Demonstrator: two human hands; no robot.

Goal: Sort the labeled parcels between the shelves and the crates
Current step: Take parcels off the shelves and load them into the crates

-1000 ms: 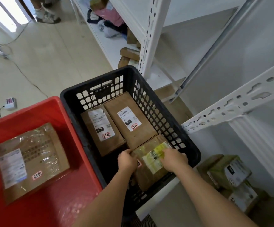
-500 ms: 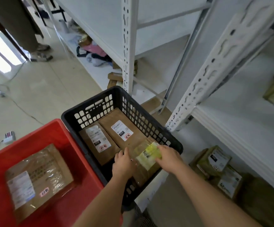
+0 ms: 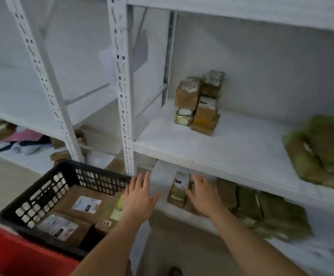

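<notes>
Two bare hands reach forward toward white metal shelving. The left hand hovers with its fingers spread wide and straight, holding nothing, above the right edge of the black crate. The right hand extends over the lower shelf, its fingers straight and slightly apart, lying against a small brown parcel with a white label; whether they actually grip it cannot be told because of blur. More brown parcels lie in a row just to the right of that one on the same shelf. Inside the black crate lie three labeled parcels: one at the centre, one nearer the viewer, and a third with a yellowish label, partly hidden by the left forearm. The rim of a red crate touches the black crate at lower left. On the middle shelf stands a stack of small parcels near the back wall, well apart from a blurred greenish-brown bundle at the right edge.
</notes>
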